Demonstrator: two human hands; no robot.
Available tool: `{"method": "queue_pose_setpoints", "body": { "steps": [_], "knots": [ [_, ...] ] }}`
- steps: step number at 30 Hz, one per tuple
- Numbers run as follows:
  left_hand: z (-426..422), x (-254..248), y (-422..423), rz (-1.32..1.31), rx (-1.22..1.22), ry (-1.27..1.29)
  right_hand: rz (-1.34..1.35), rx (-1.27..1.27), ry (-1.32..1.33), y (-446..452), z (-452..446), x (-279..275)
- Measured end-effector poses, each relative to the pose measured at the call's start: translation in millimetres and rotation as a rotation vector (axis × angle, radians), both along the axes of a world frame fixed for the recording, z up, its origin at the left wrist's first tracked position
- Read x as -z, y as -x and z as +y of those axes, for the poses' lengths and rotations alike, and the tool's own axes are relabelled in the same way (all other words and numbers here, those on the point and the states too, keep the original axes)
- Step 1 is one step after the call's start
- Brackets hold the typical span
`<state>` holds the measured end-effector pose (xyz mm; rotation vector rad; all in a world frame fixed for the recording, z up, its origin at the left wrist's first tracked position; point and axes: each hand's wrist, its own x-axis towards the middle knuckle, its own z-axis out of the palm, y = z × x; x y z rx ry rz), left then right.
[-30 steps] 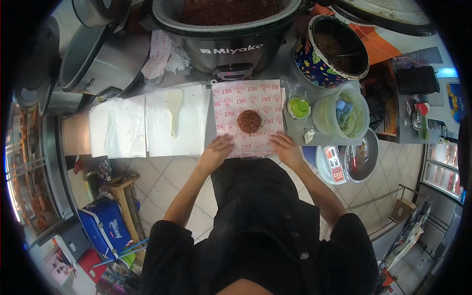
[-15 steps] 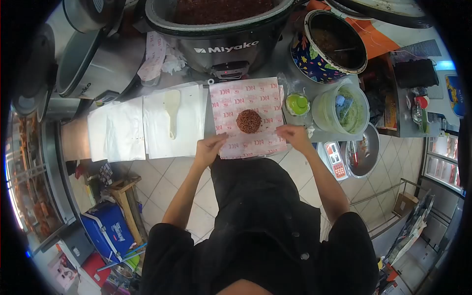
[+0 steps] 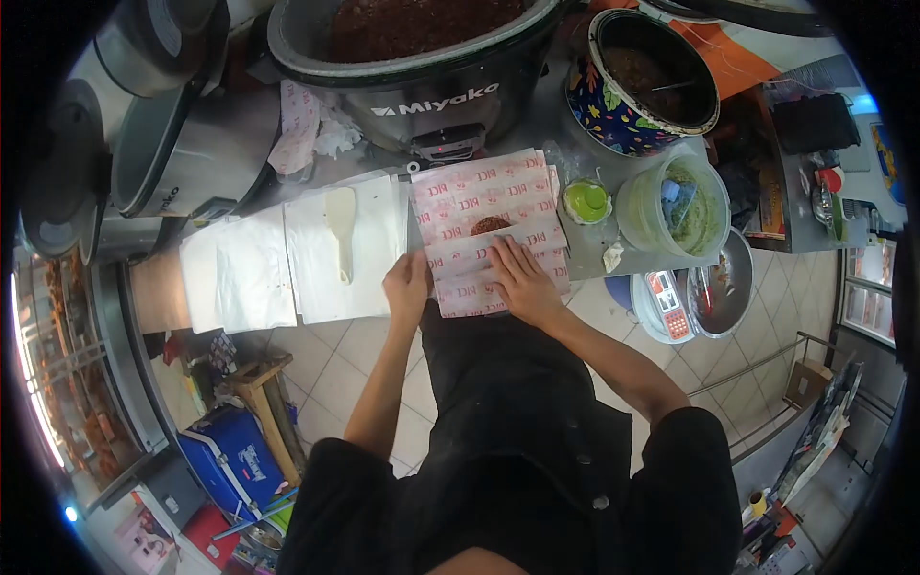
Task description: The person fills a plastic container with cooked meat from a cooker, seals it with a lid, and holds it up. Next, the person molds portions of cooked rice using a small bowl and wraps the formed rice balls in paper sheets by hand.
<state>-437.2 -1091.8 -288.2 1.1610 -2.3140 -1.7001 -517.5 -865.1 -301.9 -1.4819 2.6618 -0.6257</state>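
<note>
A mound of dark reddish-brown rice (image 3: 491, 225) sits on a sheet of white wrapping paper (image 3: 470, 184) with red RICE print. The near part of the sheet is folded up over the rice, so just its far side shows. My right hand (image 3: 522, 278) lies on the folded flap with its fingers stretched out, right against the near side of the mound. My left hand (image 3: 407, 282) is closed at the left edge of the sheet. Its fingertips are partly hidden, and whether they pinch the paper I cannot make out.
A cream rice paddle (image 3: 340, 230) rests on white sheets (image 3: 377, 240) to the left. Behind stands a black Miyako cooker (image 3: 436, 115). On the right are a floral pot (image 3: 613, 110), a lime-green lidded container (image 3: 586, 201), a clear tub (image 3: 640, 216) and a scale (image 3: 668, 305).
The sheet's near part has been folded away from me over the rice. My right hand has moved left onto the fold and flattened; my left hand has stayed near the left edge.
</note>
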Motion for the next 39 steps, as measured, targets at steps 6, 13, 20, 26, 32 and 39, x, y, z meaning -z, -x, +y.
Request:
{"method": "queue_pose_setpoints", "body": {
  "steps": [6, 13, 20, 26, 32, 39],
  "knots": [
    [-3, 6, -3, -0.396, -0.115, -1.117, -0.036, 0.034, -0.050, -1, -9, -3],
    [-50, 16, 32, -0.342, 0.296, -0.439, -0.065, 0.063, -0.092, -5, -15, -9],
    [-91, 22, 101, 0.072, 0.489, -0.113, -0.065, 0.059, -0.110, -5, -16, -7],
    [-94, -8, 126, -0.001, 0.810, 0.292, -0.060, 0.088, -0.117, -5, -18, -7],
    [-47, -23, 168, -0.086, 1.007, 0.526, -0.122, 0.083, -0.110, -5, -17, -9],
    [-6, -55, 140, -0.077, 1.094, 0.611, -0.095, 0.083, -0.076, -3, -13, -4]
  ]
}}
